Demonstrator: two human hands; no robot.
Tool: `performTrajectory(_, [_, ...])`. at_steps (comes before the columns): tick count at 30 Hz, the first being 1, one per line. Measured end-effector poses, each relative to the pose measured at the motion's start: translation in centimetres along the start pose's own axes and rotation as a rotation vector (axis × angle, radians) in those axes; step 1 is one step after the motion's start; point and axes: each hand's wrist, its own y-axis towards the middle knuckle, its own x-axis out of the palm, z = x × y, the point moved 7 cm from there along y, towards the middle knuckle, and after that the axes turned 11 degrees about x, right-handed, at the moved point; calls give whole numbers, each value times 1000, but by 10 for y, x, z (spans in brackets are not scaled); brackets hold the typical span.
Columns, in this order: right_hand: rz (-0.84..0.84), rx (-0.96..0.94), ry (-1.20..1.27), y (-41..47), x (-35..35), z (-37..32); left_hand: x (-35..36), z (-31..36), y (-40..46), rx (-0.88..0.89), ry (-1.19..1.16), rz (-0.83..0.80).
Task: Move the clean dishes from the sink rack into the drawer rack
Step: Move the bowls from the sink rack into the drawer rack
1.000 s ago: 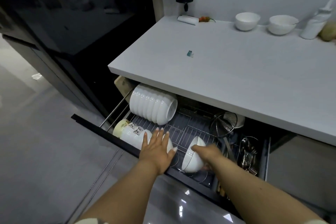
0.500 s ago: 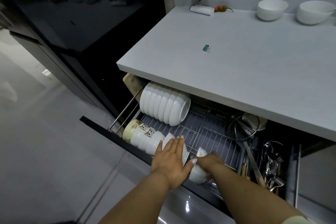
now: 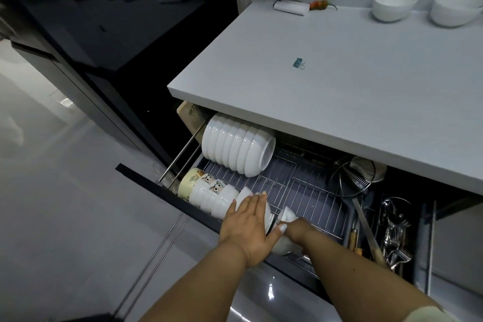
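The drawer rack [image 3: 300, 188] is pulled out below the white counter. A row of white bowls [image 3: 237, 149] stands on edge at its back left. A front row of small bowls [image 3: 209, 191], some with owl prints, lies along the drawer's front edge. My left hand [image 3: 248, 225] lies flat on the right end of that front row, fingers spread. My right hand [image 3: 295, 227] grips a white bowl [image 3: 287, 214] held on its side right beside the row's end, partly hidden under my left hand.
A wire skimmer [image 3: 352, 178], ladles and cutlery [image 3: 394, 232] fill the drawer's right side. On the counter [image 3: 339, 86] sit two white bowls [image 3: 394, 5], a binder clip [image 3: 298, 63] and a small roll. A dark cabinet stands to the left over a glossy floor.
My right hand has carried the white bowl leftward against the end of the front row. My left hand stays on that row. The view has shifted.
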Motion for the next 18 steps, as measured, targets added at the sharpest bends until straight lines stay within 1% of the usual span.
performTrajectory(2, [107,-5,-105,-7,-13,-1,1,-1,1,-7,4,-1])
performTrajectory(4, [221,-49,-102,-19,-29,-4,0,-3,2,-11,-1,4])
performTrajectory(5, [232,-75,-78,-22,-34,-5,1,-3,3,-15,-3,-2])
performTrajectory(9, [228,-191,-70,-41,-50,-6,1,-1,3,-54,6,-66])
performTrajectory(12, [207,-251,-8,-49,-63,2,-2,5,1,-98,18,-84])
performTrajectory(15, [178,-277,112,-66,-81,15,-3,23,4,-123,-104,-41])
performTrajectory(18, [171,-323,225,-84,-109,32,-8,67,14,-83,-230,2])
